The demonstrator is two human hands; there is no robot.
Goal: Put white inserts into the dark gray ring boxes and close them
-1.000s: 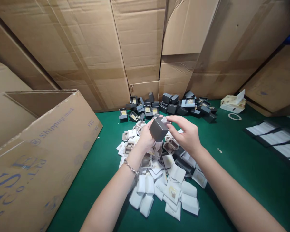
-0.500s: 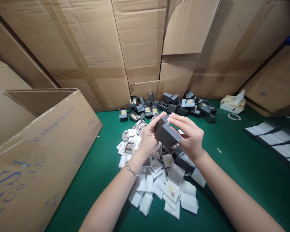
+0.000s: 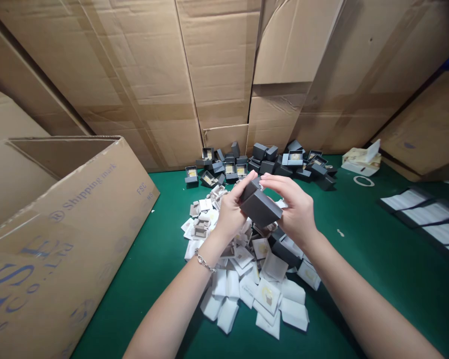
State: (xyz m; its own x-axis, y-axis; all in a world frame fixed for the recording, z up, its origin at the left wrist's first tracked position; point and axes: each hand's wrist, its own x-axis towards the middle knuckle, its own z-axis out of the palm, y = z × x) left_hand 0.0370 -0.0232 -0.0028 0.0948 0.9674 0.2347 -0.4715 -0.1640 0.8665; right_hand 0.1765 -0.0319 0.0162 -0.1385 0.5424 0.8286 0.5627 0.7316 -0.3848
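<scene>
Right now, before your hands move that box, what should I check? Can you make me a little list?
Left hand on the dark grey box: ok, it grips the box's side.
Right hand on the box: ok, its fingers lie across the top.
Box held above the pile of white pads: ok, it isn't resting on them.
Box shut flat: not ok, a dark piece stands up at its far end.
Bracelet away from the box: ok.
Inside of the box: cannot tell, it doesn't show.
</scene>
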